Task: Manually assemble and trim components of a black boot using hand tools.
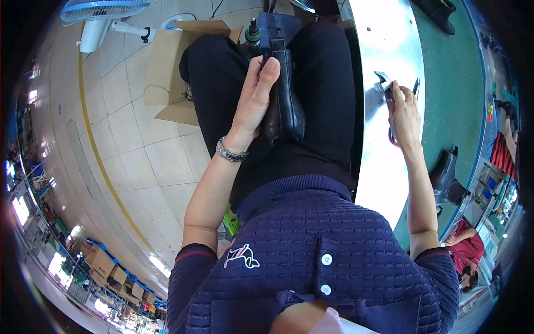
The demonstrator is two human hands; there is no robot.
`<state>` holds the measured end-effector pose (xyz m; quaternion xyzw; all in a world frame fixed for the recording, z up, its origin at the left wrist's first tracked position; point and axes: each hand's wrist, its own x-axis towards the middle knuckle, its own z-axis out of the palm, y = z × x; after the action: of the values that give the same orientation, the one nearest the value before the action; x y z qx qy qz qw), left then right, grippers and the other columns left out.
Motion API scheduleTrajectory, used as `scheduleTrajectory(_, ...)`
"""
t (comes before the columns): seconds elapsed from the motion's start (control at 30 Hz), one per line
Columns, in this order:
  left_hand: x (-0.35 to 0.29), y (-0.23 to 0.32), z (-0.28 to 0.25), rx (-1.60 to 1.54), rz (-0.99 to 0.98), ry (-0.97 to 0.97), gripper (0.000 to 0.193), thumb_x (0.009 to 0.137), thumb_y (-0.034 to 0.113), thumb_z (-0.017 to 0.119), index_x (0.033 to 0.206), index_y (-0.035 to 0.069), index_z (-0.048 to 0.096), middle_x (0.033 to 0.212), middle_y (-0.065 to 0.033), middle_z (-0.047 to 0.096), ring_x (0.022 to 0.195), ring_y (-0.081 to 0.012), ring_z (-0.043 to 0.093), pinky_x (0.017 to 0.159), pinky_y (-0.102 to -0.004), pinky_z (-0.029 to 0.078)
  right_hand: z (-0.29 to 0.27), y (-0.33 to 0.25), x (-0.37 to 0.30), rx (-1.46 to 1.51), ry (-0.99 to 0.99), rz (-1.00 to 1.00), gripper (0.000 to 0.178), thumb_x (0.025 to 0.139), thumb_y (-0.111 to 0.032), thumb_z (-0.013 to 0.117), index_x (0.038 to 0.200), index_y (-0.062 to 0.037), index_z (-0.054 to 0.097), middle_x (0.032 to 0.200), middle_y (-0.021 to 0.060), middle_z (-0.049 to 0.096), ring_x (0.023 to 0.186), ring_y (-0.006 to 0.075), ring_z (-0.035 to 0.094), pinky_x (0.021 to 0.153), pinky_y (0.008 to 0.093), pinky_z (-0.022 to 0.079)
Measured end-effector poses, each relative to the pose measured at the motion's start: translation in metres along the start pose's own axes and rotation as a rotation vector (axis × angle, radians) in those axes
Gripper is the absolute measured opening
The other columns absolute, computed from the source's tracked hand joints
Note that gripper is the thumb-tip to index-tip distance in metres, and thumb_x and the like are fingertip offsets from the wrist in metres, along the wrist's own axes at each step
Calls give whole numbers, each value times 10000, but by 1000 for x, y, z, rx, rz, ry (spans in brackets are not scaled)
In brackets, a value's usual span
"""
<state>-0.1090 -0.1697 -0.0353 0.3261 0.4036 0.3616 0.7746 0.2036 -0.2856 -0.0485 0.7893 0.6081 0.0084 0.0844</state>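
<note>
My left hand (257, 97) is closed round a black leather boot (286, 100) above my lap, its rounded end pointing toward me. The thumb lies along the boot, and the fingers wrap out of sight behind it. Over the shiny metal bench on my right, my right hand (405, 114) grips a hand tool with a curved metal head (382, 82). Its handle is mostly hidden by the fingers. A dark pointed blade (416, 86) shows beside those fingers, and a small red loop (393, 138) shows below the hand; I cannot tell whether they belong together.
A post with a green ring (253, 34) stands beyond my left hand. An open cardboard box (167, 83) is left of my knee, with a fan (103, 14) farther off. Right of the bench (384, 183), dark boots (448, 183) stand on green; a person (466, 250) sits beyond.
</note>
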Motion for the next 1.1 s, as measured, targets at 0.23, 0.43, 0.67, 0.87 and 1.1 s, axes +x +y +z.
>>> scheduleTrajectory(0.23,-9,-2,4,54,77,66,379,952,469,573,1085,118,518,908,57,494,795,-17,459,729,-189,416,-87,-124,-24,959,-76,-417,670,764,-328,794,1276,30,551,1268,242,575,1207,375,549,1008,411,455)
scheduleTrajectory(0.43,-8,-4,3,-30,21,48,369,956,446,577,1078,102,521,909,48,509,789,-24,472,725,-195,423,-66,-159,-30,835,219,-511,740,662,-316,853,1231,65,574,1105,211,664,995,319,679,842,352,561)
scheduleTrajectory(0.67,-11,-18,-14,-5,-16,-18,538,978,550,445,1273,100,460,993,4,547,877,-62,525,792,-208,442,-62,-157,-31,771,317,-613,642,726,-371,804,1173,52,621,1036,187,695,931,279,708,771,327,590)
scheduleTrajectory(0.87,-10,-34,-30,-146,-132,-59,820,929,712,201,1331,42,452,1143,-93,620,1024,-153,601,907,-294,473,-63,-155,-50,820,303,-594,642,691,-336,830,1154,61,632,1048,192,693,934,287,706,793,337,585)
scheduleTrajectory(1.1,-25,-72,-18,22,-187,96,821,953,687,144,1175,28,581,1007,-80,656,904,-133,631,831,-270,508,-69,-125,-85,1060,-66,-550,725,699,-415,824,1216,42,601,1235,237,600,1079,336,645,893,386,545)
